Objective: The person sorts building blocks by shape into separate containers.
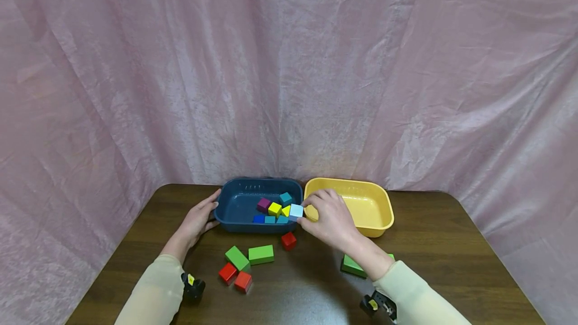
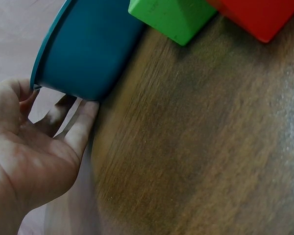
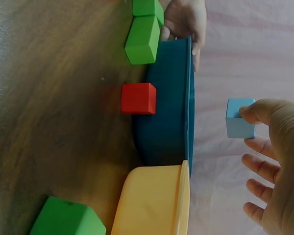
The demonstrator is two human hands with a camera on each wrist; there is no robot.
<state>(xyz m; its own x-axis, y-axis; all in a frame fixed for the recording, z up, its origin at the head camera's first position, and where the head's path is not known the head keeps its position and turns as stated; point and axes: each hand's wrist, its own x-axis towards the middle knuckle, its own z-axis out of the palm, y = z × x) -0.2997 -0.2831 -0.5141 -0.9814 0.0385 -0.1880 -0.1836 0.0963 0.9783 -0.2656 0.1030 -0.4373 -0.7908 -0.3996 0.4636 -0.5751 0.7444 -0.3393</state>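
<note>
Left hand (image 1: 197, 220), blue tub (image 1: 237, 205), pale-blue cube (image 1: 295, 211), right hand (image 1: 333, 219): lower centre, head view.
Left fingers extended against tub's end, not clasping; cube raised at its right end, probably light, rigid, smooth, best held by opposite faces; right thumb and forefinger pinch it.

The sleeves (image 1: 152, 290) were plain pale green, the wrist cameras (image 1: 195, 290) black, each with a small yellow mark (image 1: 191, 279)

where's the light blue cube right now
In the head view, the light blue cube is pinched in the right-hand grip, above the right end of the dark blue tub and just left of the yellow tub.
</note>
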